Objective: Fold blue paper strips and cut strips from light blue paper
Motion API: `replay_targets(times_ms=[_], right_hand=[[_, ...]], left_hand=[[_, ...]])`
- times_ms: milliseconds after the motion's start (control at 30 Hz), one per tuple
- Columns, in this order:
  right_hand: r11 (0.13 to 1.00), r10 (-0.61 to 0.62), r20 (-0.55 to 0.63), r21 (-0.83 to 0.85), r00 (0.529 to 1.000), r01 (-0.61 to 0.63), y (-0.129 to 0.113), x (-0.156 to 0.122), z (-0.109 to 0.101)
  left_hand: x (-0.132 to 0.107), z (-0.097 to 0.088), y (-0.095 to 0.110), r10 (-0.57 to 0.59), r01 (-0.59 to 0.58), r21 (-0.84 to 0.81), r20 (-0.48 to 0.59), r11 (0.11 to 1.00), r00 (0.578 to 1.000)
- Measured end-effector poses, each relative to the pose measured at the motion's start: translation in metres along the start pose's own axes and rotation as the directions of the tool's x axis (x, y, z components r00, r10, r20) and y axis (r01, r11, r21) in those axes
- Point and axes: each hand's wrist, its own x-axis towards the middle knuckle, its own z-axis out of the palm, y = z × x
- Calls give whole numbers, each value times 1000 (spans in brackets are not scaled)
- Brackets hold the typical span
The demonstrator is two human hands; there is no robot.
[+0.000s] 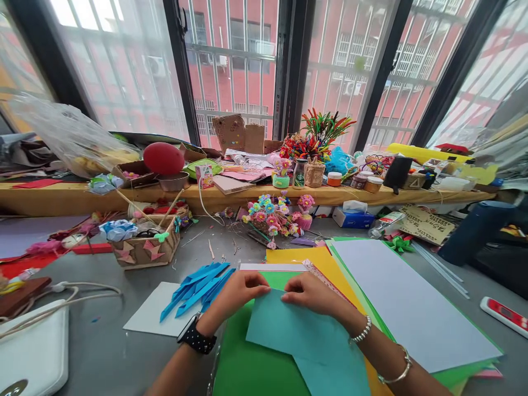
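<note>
Both hands pinch the far edge of a sheet of light blue paper (289, 335), which has an angular outline. My left hand (243, 289), with a watch on the wrist, grips the edge near its left corner between thumb and fingers. A short way to the right, my right hand (307, 291) holds the same edge the same way; bracelets circle that arm. Beneath the blue paper lies a green sheet (251, 368). Left of my left hand, several folded blue paper strips (196, 289) rest on a white sheet (144, 319).
A stack of white and green paper (396, 286) lies right, over yellow paper (297, 255). A cardboard basket (144, 253) stands left, and craft flowers (272, 217) sit at the back. A white device (37, 346) and cord lie front left; a dark bottle (474, 231) is far right.
</note>
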Motion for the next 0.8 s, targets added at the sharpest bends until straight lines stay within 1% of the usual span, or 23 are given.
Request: replay_targets(times_ms=[133, 267, 433, 667, 800], right_hand=[[1000, -3, 60, 3, 998, 3, -4, -1, 1], [1000, 4, 44, 12, 999, -4, -6, -1, 4], [1000, 0, 37, 11, 999, 0, -1, -1, 5], [1000, -2, 81, 14, 997, 1, 9, 1, 0], [1000, -6, 89, 11, 996, 5, 8, 2, -1]], left_hand=[[-4, -5, 2, -17, 11, 82, 75, 997, 997], [-5, -9, 0, -38, 28, 119, 81, 993, 996], [-2, -11, -3, -57, 42, 127, 120, 991, 991], [-1, -6, -6, -77, 67, 132, 67, 989, 995], [-2, -1, -3, -65, 56, 138, 59, 989, 996]])
